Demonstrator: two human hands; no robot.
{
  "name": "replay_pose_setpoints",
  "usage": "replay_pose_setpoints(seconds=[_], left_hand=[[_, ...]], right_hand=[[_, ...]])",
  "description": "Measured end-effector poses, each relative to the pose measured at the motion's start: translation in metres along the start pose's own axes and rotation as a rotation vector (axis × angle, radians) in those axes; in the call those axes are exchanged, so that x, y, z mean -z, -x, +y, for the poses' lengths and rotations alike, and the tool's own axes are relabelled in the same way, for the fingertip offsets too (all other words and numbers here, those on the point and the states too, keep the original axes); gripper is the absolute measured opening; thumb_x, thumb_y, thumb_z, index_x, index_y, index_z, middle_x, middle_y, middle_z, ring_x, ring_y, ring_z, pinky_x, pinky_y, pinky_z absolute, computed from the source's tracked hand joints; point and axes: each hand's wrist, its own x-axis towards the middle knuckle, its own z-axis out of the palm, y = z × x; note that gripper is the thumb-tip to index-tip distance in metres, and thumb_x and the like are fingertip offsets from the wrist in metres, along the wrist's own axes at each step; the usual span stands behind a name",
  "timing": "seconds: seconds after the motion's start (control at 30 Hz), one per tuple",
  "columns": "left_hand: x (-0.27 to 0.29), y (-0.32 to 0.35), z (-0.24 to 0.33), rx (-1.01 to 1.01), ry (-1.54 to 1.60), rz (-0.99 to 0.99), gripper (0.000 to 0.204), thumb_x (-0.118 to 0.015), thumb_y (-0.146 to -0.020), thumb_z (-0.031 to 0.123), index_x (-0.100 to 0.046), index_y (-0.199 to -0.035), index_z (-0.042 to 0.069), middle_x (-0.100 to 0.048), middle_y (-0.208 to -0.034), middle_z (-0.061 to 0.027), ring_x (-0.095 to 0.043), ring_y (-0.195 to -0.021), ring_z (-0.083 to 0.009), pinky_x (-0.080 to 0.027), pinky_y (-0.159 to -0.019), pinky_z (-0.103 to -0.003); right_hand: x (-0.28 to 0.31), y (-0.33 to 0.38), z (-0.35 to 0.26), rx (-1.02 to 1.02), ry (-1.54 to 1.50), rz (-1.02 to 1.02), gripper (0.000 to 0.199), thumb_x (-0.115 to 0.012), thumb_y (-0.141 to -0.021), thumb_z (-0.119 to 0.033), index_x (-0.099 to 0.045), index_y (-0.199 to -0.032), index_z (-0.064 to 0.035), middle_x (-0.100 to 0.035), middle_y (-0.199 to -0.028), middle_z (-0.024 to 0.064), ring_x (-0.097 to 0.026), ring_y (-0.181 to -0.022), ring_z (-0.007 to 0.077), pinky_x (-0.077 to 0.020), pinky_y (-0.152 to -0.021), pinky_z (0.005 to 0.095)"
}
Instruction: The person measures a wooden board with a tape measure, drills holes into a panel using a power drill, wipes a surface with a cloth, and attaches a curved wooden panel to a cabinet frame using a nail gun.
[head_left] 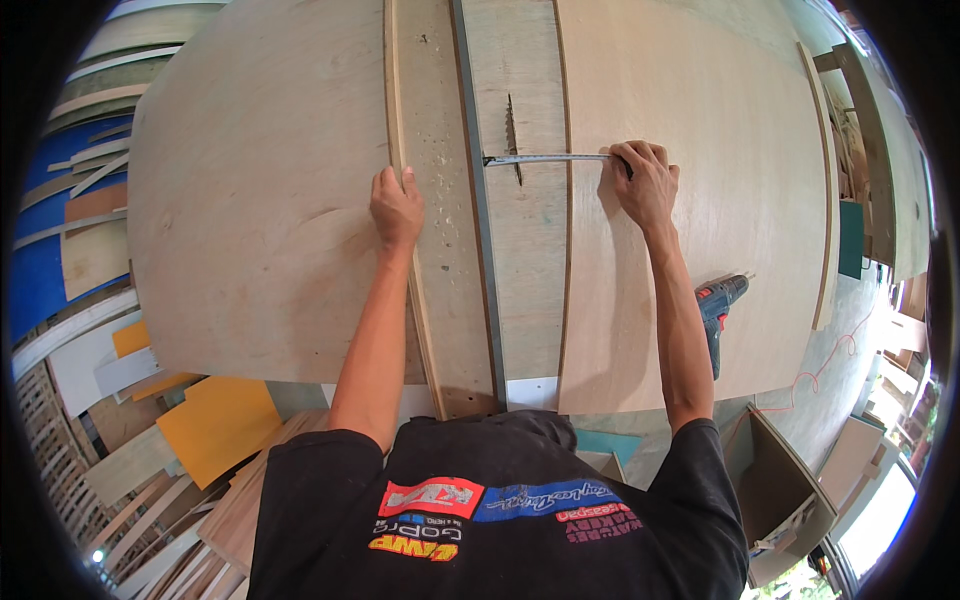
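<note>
My left hand (397, 210) is closed on a long, narrow wooden strip (393, 90) that runs away from me across the table. In my right hand (647, 185) is a tape measure, its case mostly hidden by the fingers. The pulled-out tape blade (550, 158) stretches left to a grey metal-looking bar (468, 110), its end at the bar's right edge. Beneath the blade, a dark jagged shape (511, 130) shows in the plywood strip (530, 250); I cannot tell if it is a saw blade or a slot. A plywood sheet (690, 90) lies under my right hand.
A dark cordless drill (720, 305) with red parts lies by my right forearm. Another large plywood sheet (260, 180) spreads to the left. Wood offcuts (100, 165) and a yellow panel (220, 425) are at the left; an open box (780, 490) stands at lower right.
</note>
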Motion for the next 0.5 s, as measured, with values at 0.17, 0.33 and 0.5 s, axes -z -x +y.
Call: replay_pose_setpoints(seconds=[0.17,0.33,0.5], left_hand=[[-0.0035,-0.001,0.0013,-0.006,-0.025,-0.008,0.027,-0.061,-0.101,0.021,-0.057,-0.101,-0.006,-0.062,-0.098,-0.0263,-0.063,-0.09,-0.0466,-0.051,-0.079,-0.052],[-0.0045,-0.0023,0.0015,-0.013,-0.058,-0.009,0.028,-0.06,-0.101,0.019,-0.058,-0.104,-0.008,-0.061,-0.101,-0.0273,-0.063,-0.089,-0.0475,-0.052,-0.08,-0.052],[0.0015,-0.0027,0.0018,0.058,-0.038,-0.084,0.028,-0.058,-0.102,0.022,-0.057,-0.106,-0.006,-0.061,-0.108,-0.0251,-0.063,-0.098,-0.0436,-0.053,-0.083,-0.052]], right_hand=[[0.0011,-0.001,0.0007,0.002,0.002,0.021,0.014,-0.068,-0.095,-0.028,-0.075,-0.106,-0.0234,-0.07,-0.114,-0.0086,-0.058,-0.119,0.0194,-0.0425,-0.088,0.0454],[0.0031,-0.0027,0.0002,-0.003,0.005,0.008,0.014,-0.068,-0.095,-0.028,-0.075,-0.106,-0.023,-0.071,-0.114,-0.0081,-0.059,-0.119,0.0196,-0.0429,-0.088,0.0454],[0.003,-0.0041,-0.0034,-0.01,-0.022,0.014,0.015,-0.069,-0.093,-0.028,-0.076,-0.105,-0.0218,-0.071,-0.114,-0.0072,-0.059,-0.118,0.0211,-0.0437,-0.089,0.0471]])
